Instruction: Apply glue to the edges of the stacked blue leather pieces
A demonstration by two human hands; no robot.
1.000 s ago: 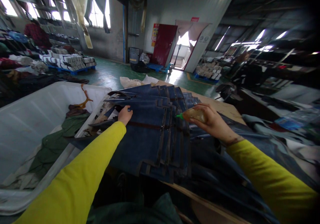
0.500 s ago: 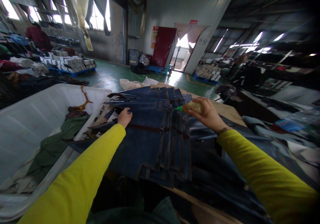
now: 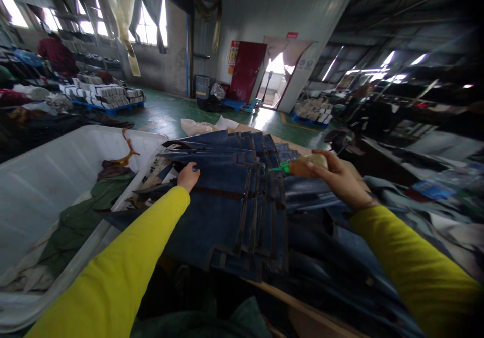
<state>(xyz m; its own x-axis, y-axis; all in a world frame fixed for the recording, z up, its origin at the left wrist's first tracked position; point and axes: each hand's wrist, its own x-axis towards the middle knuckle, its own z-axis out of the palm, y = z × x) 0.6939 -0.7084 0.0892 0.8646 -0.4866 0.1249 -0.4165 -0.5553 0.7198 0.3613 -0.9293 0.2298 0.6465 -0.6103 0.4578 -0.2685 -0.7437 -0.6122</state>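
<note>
My right hand is closed round a yellowish squeeze bottle with a green nozzle. The bottle lies nearly level, its tip pointing left above the overlapping edges of the dark blue sheets. These leather-like pieces are fanned out in steps, with brown strips and dark borders along their right sides. On the left part of the stack rests my left hand, its fingers curled. A small dark bit shows at its fingertips, too small to name.
A white plastic bin with green cloth stands close on the left. More dark sheets lie to the right. Farther off are a blue pallet of white bundles, a person in dark red and a red door.
My right hand has moved right with the squeeze bottle, drawing the nozzle away from the stepped edges. My left hand has stayed in place on the sheets.
</note>
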